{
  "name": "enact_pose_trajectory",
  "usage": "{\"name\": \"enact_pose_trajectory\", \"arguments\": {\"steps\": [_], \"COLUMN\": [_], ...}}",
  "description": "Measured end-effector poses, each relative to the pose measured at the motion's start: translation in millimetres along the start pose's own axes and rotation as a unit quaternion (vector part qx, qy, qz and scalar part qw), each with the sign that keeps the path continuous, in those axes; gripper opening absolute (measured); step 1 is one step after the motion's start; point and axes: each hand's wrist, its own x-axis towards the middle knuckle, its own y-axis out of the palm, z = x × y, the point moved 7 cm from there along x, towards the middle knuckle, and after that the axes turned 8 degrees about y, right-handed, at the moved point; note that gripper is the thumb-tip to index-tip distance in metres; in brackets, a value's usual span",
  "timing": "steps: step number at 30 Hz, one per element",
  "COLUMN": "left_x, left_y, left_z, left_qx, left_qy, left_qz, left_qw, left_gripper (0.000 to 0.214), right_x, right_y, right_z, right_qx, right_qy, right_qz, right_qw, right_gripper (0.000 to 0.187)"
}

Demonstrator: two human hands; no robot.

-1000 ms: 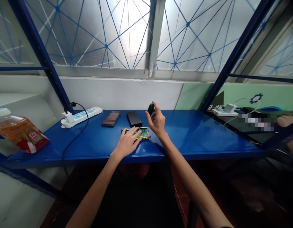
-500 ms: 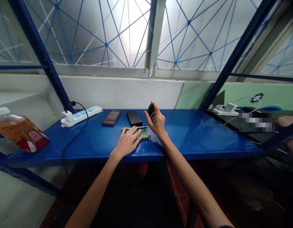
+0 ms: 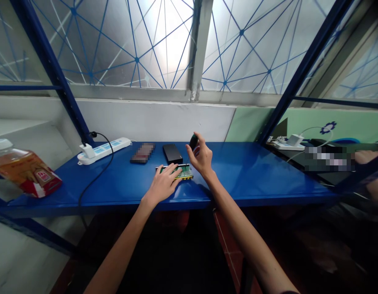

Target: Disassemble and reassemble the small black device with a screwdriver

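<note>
A green circuit board with a yellow strip along its near edge lies on the blue desk. My left hand rests over its left part, fingers spread across the top and pressing it down. Above the board's right end, my right hand is closed around the dark handle of what looks like a screwdriver, held nearly upright. Its lower end is hard to make out, and I cannot tell whether it touches the board. Just behind the board lies a flat black box.
Left of the black box is a phone-like slab, partly blurred. A white power strip with a plug and black cable lies farther left, near a tilted drink bottle. Another person's hand is at the right.
Both hands hold nearly the same places on and above the board. The dark handle tilts slightly differently in my right hand. The whole view has shifted a little.
</note>
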Motion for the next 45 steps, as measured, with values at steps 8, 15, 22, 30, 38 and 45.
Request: {"name": "enact_pose_trajectory", "arguments": {"steps": [8,15,22,30,38,45], "left_x": [-0.3,-0.3,-0.3,-0.2,-0.1,-0.3], "left_y": [0.4,1.7,1.6,1.3,1.0,1.0], "left_z": [0.4,1.2,0.6,0.9,0.6,0.6], "left_qx": [-0.001,-0.004,0.003,0.006,0.004,0.007], "left_qy": [-0.001,0.001,-0.001,-0.003,0.0,-0.001], "left_qz": [-0.006,-0.005,0.001,0.001,0.001,0.002], "left_qw": [1.0,1.0,1.0,1.0,1.0,1.0], "left_gripper": [0.038,0.039,0.038,0.039,0.039,0.039], "right_x": [0.3,0.7,1.0,-0.3,-0.8,5.1], "right_y": [2.0,6.6,5.7,4.8,5.8,-0.9], "right_z": [1.5,-1.4,-1.7,1.8,-0.7,-11.0], "right_qx": [0.009,-0.001,0.004,-0.013,-0.01,0.01], "right_qy": [-0.004,0.008,-0.005,-0.018,0.007,0.061], "right_qz": [0.017,0.036,0.029,0.021,0.024,0.005], "right_qw": [1.0,0.999,1.0,1.0,1.0,0.998], "right_gripper": [0.058,0.059,0.057,0.058,0.062,0.06]}}
